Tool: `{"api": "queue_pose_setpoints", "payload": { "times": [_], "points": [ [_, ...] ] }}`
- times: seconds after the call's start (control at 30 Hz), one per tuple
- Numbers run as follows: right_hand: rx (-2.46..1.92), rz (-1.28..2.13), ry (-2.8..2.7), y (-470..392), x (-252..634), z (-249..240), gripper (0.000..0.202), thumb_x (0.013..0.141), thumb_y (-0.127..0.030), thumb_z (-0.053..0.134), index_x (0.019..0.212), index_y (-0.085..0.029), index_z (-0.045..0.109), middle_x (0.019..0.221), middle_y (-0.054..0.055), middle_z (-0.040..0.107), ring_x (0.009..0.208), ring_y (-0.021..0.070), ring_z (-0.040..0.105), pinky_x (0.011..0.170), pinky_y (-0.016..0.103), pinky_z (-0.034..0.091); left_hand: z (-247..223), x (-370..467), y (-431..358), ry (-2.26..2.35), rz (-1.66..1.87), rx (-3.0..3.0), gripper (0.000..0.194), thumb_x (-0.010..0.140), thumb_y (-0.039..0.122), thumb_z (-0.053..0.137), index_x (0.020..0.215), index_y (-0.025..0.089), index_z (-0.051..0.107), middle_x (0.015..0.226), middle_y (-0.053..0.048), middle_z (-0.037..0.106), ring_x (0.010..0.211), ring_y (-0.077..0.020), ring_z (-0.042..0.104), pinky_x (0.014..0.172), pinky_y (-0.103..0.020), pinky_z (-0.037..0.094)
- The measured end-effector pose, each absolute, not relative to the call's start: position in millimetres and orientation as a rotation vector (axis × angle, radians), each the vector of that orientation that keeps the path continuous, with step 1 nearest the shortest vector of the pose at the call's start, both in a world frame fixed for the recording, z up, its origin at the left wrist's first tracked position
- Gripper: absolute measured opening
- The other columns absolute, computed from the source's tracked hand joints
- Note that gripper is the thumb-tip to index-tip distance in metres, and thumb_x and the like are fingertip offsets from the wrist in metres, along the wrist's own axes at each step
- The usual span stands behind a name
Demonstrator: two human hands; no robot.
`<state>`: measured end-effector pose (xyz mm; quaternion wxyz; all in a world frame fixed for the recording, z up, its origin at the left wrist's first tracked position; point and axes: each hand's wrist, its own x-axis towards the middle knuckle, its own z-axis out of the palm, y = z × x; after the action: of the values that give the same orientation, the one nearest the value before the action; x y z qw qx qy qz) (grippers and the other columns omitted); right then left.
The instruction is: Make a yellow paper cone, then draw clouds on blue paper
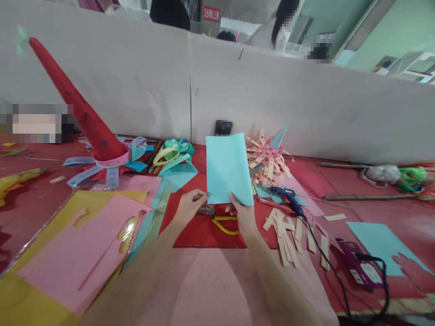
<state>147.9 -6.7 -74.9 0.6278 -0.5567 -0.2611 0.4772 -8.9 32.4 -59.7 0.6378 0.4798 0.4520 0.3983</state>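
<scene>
A light blue sheet of paper (227, 168) stands raised and nearly upright in front of me. My right hand (245, 216) grips its lower right edge, thumb on the front and fingers behind. At the lower left corner, my left hand (188, 207) is closed with its fingertips pinched on the paper. Below the sheet, a tool with yellow handles (226, 232), partly hidden, lies on a red sheet (193, 235) between my hands.
Pink paper sheets (78, 244) lie to the left, near a tall red paper cone (79, 104). On the right are a blue glue gun (292, 199), cream paper strips (285, 240), a purple device with a cable (360, 265) and sticks (367, 197). A white partition (306, 99) stands behind.
</scene>
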Motion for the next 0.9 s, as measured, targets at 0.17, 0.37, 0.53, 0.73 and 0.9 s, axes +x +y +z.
{"api": "queue_pose_setpoints", "payload": {
  "times": [0.17,0.37,0.53,0.73,0.9],
  "points": [
    [-1.279,1.098,-0.586,-7.7,147.4,-73.7,0.029,0.06,-0.039,0.07,0.056,-0.015,0.055,0.04,-0.001,0.055,0.038,0.011,0.048,0.041,0.024,0.035,-59.8,-8.3,32.2,1.028,0.917,1.1,0.029,0.06,0.043,0.066,0.066,0.018,0.053,0.054,0.004,0.06,0.054,-0.0177,0.064,0.056,-0.03,0.055],
    [-1.26,1.111,-0.589,-8.0,147.1,-73.4,0.028,0.06,-0.04,0.07,0.058,-0.016,0.055,0.041,-0.001,0.055,0.038,0.0114,0.047,0.04,0.025,0.035,-59.0,-8.1,31.9,1.04,0.906,1.099,0.031,0.059,0.045,0.066,0.066,0.018,0.053,0.054,0.003,0.061,0.055,-0.0182,0.064,0.057,-0.031,0.055],
    [-1.262,1.109,-0.59,-7.9,147.1,-73.9,0.029,0.06,-0.04,0.07,0.058,-0.015,0.055,0.04,-0.001,0.056,0.037,0.0108,0.047,0.04,0.024,0.034,-60.3,-8.4,32.3,1.03,0.917,1.1,0.03,0.061,0.045,0.065,0.065,0.018,0.052,0.054,0.004,0.059,0.055,-0.0185,0.064,0.058,-0.032,0.055],
    [-1.25,1.117,-0.576,-8.4,147.1,-73.0,0.028,0.06,-0.039,0.07,0.06,-0.015,0.055,0.04,-0.001,0.055,0.037,0.0106,0.047,0.04,0.023,0.034,-60.3,-8.5,32.3,1.033,0.91,1.108,0.029,0.06,0.043,0.065,0.065,0.018,0.052,0.053,0.004,0.06,0.055,-0.0181,0.064,0.057,-0.031,0.055],
    [-1.268,1.113,-0.581,-8.3,147.7,-72.8,0.028,0.061,-0.039,0.07,0.059,-0.015,0.055,0.04,-0.001,0.055,0.038,0.0114,0.049,0.041,0.024,0.035,-59.8,-8.0,32.5,1.045,0.911,1.085,0.029,0.06,0.043,0.065,0.065,0.018,0.052,0.053,0.004,0.06,0.054,-0.0181,0.064,0.056,-0.03,0.055]
  ]
}}
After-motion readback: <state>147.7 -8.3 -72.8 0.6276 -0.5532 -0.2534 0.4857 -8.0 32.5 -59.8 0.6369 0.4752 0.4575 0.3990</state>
